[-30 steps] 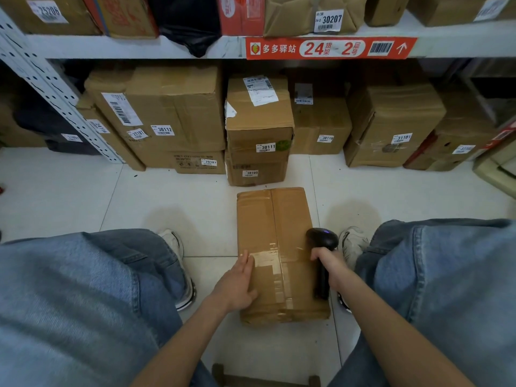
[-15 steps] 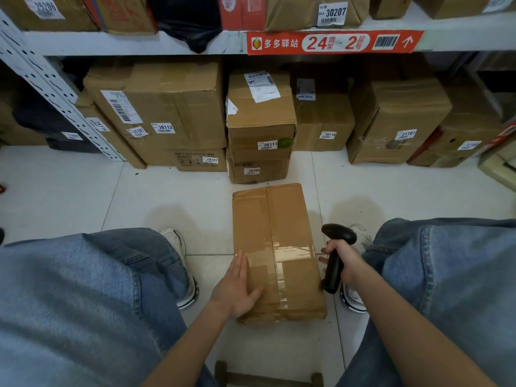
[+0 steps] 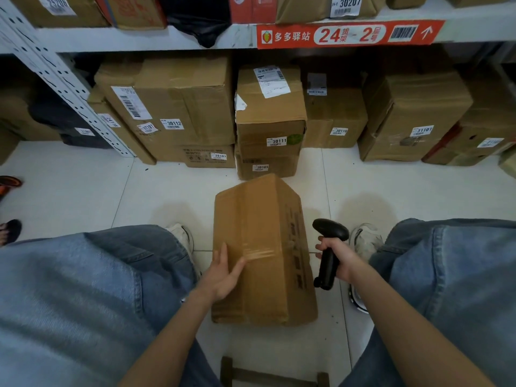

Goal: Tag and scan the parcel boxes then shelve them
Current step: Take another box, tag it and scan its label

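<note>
A brown taped parcel box point(image 3: 268, 233) lies on the white tile floor between my knees, tipped so that a side face with dark print shows on its right. My left hand point(image 3: 223, 270) presses flat against the box's left face, fingers straight, thumb over the top edge. To the right of the box my right hand point(image 3: 339, 256) grips the handle of a black barcode scanner point(image 3: 329, 247), clear of the cardboard. No tag shows on the box's visible faces.
Tagged cardboard boxes point(image 3: 269, 118) fill the floor level under a white metal shelf point(image 3: 145, 39) with a red 24-2 label. More parcels stand on that shelf. My jeans-clad knees flank the box. A wooden stool edge point(image 3: 268, 372) is at the bottom. Sandalled feet point(image 3: 8, 208) appear at far left.
The box has been rolled to the right, so its printed side now faces up at the right. My left hand shifted to its left face. The scanner hand moved right, off the box.
</note>
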